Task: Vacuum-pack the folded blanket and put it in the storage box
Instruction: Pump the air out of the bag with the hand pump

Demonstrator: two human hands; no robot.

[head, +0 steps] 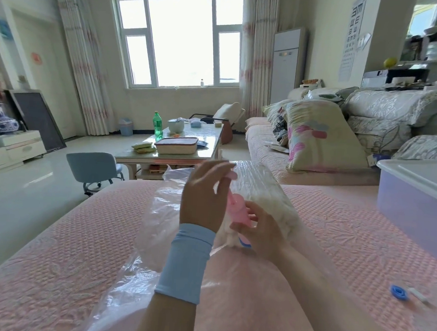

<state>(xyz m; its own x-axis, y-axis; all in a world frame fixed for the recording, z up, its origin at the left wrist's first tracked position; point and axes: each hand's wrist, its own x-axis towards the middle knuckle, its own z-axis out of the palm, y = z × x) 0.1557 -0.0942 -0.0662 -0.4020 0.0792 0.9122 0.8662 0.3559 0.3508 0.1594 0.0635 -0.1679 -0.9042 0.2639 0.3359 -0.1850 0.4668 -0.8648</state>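
1 vacuum bag [141,237] holding 1 white blanket [262,191], behind the fingers. 1 pink pump [237,212]: left hand [202,197] grips the plunger, right hand [262,232] wraps the barrel. 1 lidded storage box [414,203], well right of the fingers.

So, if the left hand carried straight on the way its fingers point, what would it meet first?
Probably the clear plastic vacuum bag around the white folded blanket, just beyond the pink hand pump that the left hand grips by its handle. Depth is unclear.
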